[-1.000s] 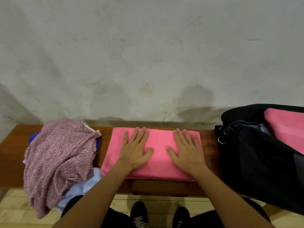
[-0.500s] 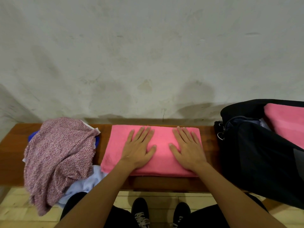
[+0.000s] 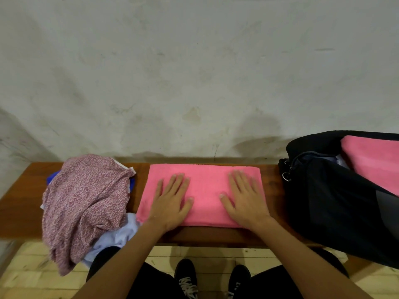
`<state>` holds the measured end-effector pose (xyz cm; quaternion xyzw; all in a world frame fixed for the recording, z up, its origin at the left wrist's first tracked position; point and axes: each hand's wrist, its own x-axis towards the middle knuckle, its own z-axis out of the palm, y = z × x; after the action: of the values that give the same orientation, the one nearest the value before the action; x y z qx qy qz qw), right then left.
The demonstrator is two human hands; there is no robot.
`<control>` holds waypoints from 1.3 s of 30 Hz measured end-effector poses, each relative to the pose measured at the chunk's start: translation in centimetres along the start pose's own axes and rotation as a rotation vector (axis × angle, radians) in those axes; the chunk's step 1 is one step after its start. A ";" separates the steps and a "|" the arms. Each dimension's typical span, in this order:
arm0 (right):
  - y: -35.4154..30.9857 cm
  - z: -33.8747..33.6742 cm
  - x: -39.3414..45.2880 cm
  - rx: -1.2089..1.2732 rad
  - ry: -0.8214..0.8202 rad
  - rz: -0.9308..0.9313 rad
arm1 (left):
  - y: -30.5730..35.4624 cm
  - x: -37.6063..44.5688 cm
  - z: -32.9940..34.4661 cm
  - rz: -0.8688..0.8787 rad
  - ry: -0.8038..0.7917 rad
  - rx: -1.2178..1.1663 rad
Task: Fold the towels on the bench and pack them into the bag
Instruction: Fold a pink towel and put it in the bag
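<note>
Towels are partly dealt with: one pink towel [image 3: 204, 190] lies folded into a neat rectangle at the middle of the bench [image 3: 19, 214], with the left hand [image 3: 170, 203] and right hand [image 3: 245, 201] both flat on it, fingers straight, pressing rather than gripping. At the right edge of the frame a second pink towel [image 3: 373, 165] already sits inside the open black bag [image 3: 336, 203]. At the left, a patterned cloth [image 3: 86, 201] and pale fabric [image 3: 116, 236] lie in an unfolded heap, so folding those and packing the centre towel appears to remain.
</note>
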<state>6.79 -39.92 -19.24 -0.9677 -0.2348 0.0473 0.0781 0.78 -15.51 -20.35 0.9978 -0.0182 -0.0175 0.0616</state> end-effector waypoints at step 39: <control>1.9 1.0 -3.2 -0.062 -0.084 0.117 | -3.6 -0.3 -4.7 -0.710 -0.076 -0.696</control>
<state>4.73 -42.97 -20.39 -0.9789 -0.1825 0.0850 0.0352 0.75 -11.37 -16.07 0.8612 0.3275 -0.0789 0.3805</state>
